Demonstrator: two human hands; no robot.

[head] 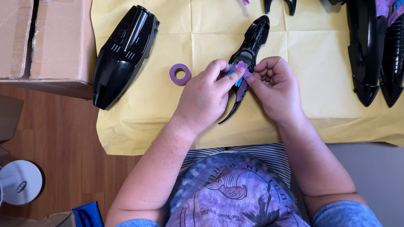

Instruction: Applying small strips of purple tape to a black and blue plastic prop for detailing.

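Observation:
A slim black pointed plastic part (252,40) lies on yellow-brown paper (307,63), its tip toward me. Both hands work at its middle, where a strip of purple tape (242,86) and a bit of blue show. My left hand (206,96) presses the tape with thumb and forefinger. My right hand (275,86) pinches the same strip from the other side. A small roll of purple tape (180,74) lies just left of my left hand.
A large black hull-shaped plastic piece (124,52) lies at the paper's left edge. More long black parts (372,46) lie at the right. Cardboard boxes (46,38) stand at the far left. A white round base (19,183) sits on the wooden floor.

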